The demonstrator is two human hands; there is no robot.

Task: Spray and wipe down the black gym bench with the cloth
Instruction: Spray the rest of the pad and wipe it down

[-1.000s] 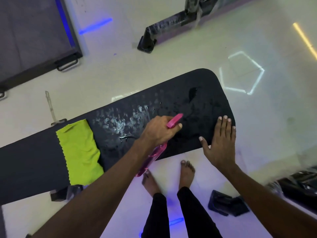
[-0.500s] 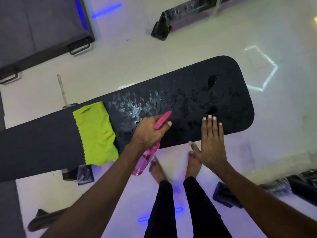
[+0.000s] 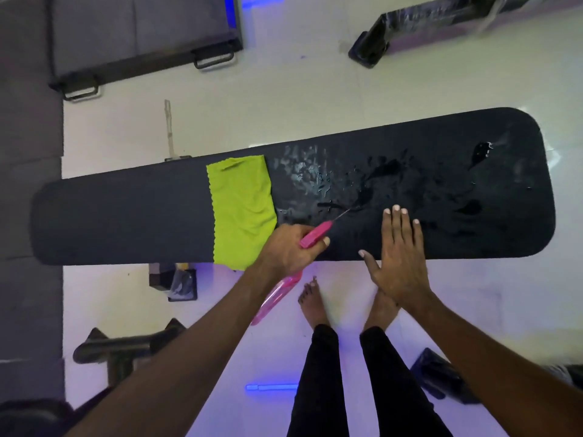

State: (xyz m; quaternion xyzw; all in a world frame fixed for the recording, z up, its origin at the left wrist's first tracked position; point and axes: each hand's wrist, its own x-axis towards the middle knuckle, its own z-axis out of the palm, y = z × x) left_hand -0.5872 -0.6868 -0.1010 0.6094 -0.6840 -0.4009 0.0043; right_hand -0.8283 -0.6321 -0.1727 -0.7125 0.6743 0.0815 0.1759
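The black gym bench (image 3: 126,212) lies across the view, its right half wet with spray droplets. A lime-green cloth (image 3: 241,209) is draped flat over the bench near its middle. My left hand (image 3: 288,249) grips a pink spray bottle (image 3: 314,236) at the bench's near edge, nozzle pointing at the wet patch with a thin jet leaving it. The bottle's clear pink body hangs below my hand. My right hand (image 3: 399,257) rests flat, fingers spread, on the bench's near edge to the right of the bottle.
My bare feet (image 3: 312,302) stand on the pale tiled floor just below the bench. A dark equipment base (image 3: 126,345) lies at lower left, a grey mat with handles (image 3: 142,29) at upper left, and another black frame (image 3: 410,23) at upper right.
The view has shifted so the whole bench shows. My left hand with the bottle has moved left toward the cloth, and a jet now leaves the nozzle. My right hand stays flat on the bench.
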